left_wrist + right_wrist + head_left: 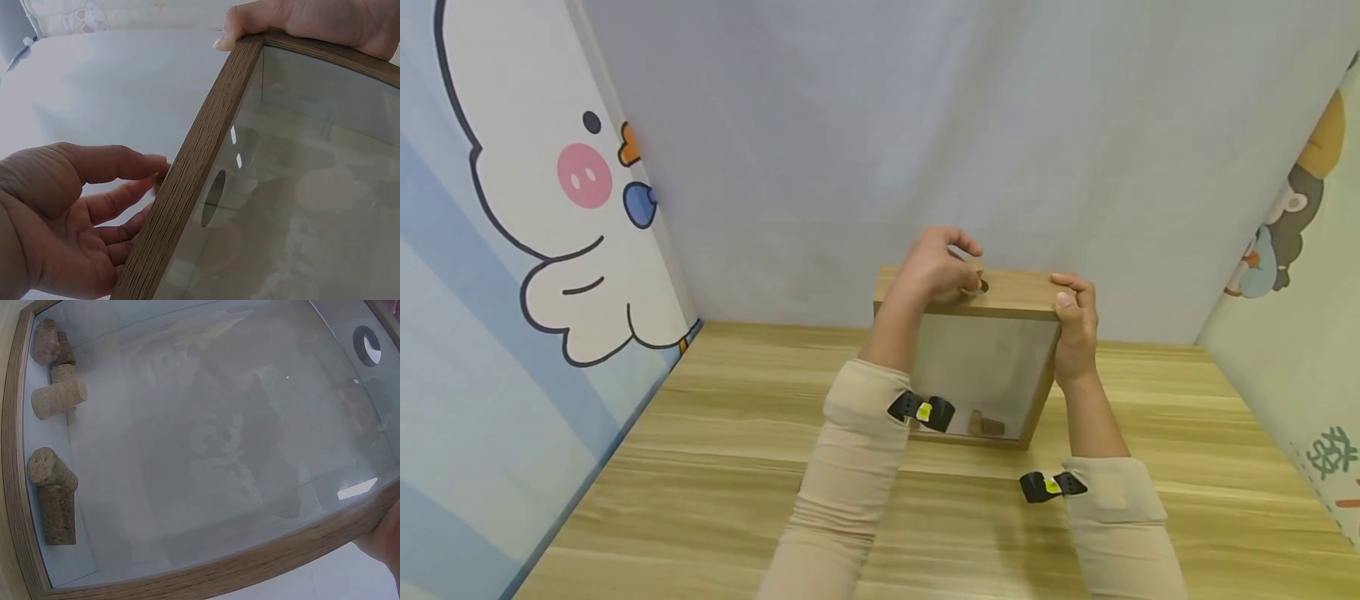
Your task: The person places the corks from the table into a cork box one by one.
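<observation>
A wooden shadow-box frame (1018, 292) with a clear front stands upright on the table. My left hand (936, 265) is at its top edge and pinches a cork (976, 267) beside the round hole (984, 286). In the left wrist view only a sliver of that cork (160, 180) shows behind the frame's edge. My right hand (1078, 329) grips the box's top right corner, thumb in front and fingers over the top. Several corks (58, 397) lie along the bottom inside, seen through the clear front in the right wrist view.
The wood-grain table (737, 467) spreads around the box. A pale grey curtain-like backdrop (850, 125) hangs close behind it. Cartoon-printed panels stand at the left (505, 167) and right (1292, 333). Light reflects off the clear front.
</observation>
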A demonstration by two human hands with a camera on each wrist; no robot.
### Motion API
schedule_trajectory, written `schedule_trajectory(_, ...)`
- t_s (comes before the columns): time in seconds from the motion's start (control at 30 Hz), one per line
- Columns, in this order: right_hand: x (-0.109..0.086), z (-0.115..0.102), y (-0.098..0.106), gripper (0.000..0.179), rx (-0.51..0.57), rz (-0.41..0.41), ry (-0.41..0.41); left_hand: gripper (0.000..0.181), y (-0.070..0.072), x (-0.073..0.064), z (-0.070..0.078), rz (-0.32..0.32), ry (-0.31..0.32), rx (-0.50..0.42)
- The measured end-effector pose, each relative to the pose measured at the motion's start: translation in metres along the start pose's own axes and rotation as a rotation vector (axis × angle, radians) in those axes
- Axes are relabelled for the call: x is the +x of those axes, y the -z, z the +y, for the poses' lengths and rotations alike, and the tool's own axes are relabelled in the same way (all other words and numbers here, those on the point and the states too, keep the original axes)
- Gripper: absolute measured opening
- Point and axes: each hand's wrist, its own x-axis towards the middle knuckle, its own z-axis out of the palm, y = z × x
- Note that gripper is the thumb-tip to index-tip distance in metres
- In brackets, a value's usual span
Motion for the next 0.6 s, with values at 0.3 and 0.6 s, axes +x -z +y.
schedule_trajectory(0.3,-0.002,0.007,-0.010,0.028,0.036,-0.020,0.005,0.031,0.007,-0.038,-0.027,0.015,-0.258,-0.020)
schedule_trajectory(0.6,0.002,0.006,-0.014,0.027,0.020,-0.010,0.025,0.029,0.001,-0.073,-0.055,0.018,-0.526,0.101)
